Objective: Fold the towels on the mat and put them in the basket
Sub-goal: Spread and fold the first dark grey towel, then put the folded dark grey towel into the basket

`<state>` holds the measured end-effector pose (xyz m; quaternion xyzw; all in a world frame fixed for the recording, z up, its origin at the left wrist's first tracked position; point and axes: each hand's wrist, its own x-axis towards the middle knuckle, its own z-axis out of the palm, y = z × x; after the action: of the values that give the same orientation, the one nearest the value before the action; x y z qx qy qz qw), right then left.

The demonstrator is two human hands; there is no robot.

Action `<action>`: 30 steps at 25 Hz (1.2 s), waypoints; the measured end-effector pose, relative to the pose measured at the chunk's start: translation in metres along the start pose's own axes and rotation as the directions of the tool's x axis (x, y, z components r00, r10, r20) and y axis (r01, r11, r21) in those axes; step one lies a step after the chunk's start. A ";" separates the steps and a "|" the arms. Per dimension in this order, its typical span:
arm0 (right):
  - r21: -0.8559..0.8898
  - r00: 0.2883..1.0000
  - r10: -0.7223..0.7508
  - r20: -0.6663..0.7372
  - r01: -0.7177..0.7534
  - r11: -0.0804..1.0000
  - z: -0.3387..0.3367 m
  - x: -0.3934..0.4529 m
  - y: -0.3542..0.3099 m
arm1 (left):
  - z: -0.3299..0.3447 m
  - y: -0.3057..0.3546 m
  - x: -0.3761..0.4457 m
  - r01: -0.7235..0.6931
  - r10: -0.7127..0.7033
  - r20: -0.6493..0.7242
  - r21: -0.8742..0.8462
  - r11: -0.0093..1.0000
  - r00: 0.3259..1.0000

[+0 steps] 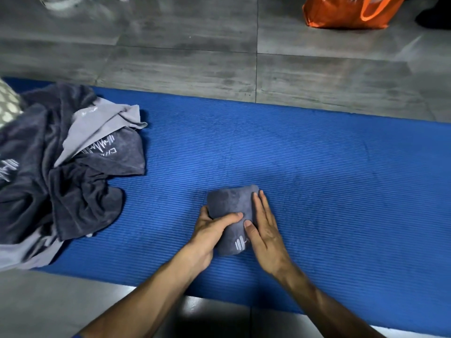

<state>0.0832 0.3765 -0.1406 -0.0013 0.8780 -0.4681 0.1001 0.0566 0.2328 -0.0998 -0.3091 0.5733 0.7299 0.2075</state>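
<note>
Between the two hands, near the middle of the blue mat (317, 167), lies a small folded dark grey towel (229, 201) with a white printed logo at its near end. The left hand (210, 232) grips the towel's left edge, thumb curled over the top and the other fingers tucked round the side beneath it. The right hand (264, 230) lies flat along the towel's right side, its fingers (260, 203) straight and pressed against the cloth, thumb resting on top just beside the left thumb. Both bare forearms reach in from the near edge of the view. Well apart to the left, a heap of unfolded towels (63, 172), dark grey and lighter grey, sprawls over the mat's end. Beyond the mat on the grey tiled floor (195, 45) sits an orange bag (349, 11).
</note>
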 end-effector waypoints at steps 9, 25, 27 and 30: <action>0.752 0.922 0.259 0.287 -0.385 0.535 -0.020 0.000 -0.038 | -0.046 0.022 -0.018 0.029 -0.026 0.277 -0.007 1.000 0.961; 0.778 0.863 0.442 0.246 -0.447 0.441 -0.025 0.039 -0.077 | -0.016 0.063 -0.012 -0.011 0.014 0.101 -0.024 1.000 0.995; 0.783 0.881 0.444 0.163 -0.389 0.485 -0.031 0.055 -0.083 | -0.015 0.074 -0.007 -0.008 0.011 0.142 -0.023 1.000 0.990; 0.767 0.900 0.421 0.115 -0.349 0.538 -0.054 0.074 -0.123 | -0.016 0.113 -0.014 -0.036 0.041 0.159 -0.036 0.999 0.986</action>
<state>-0.0106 0.3449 -0.0228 0.2542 0.5734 -0.7633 0.1545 -0.0043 0.1892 -0.0122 -0.2417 0.5485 0.7656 0.2337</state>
